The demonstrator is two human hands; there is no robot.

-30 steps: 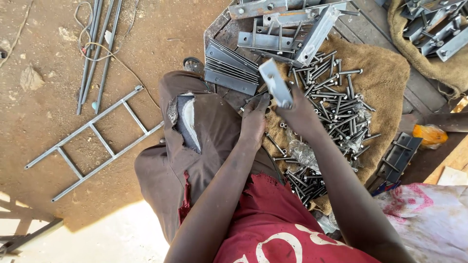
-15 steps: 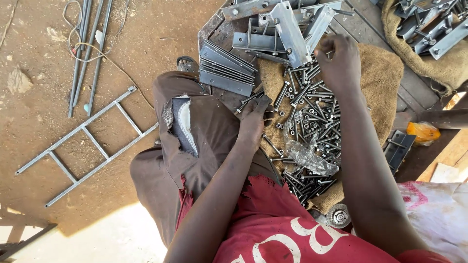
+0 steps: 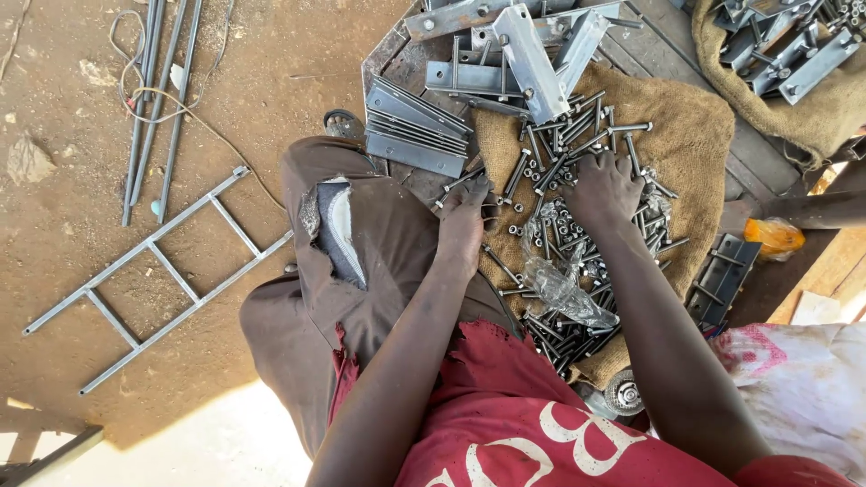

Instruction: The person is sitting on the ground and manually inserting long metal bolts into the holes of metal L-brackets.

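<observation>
The right hand lies palm-down on the heap of bolts spread on sacking, fingers splayed, gripping nothing I can see; the left hand rests at the heap's edge, fingers curled, hold unclear.

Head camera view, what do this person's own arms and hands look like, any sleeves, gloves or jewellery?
Both arms are bare from shoulder to fingertips. The left hand and right hand wear no gloves, and no rings, watch or bracelet show. The only clothing near the arms is a red shirt with large white lettering and a frayed, torn edge, and brown trousers with a rip at the knee.
</observation>
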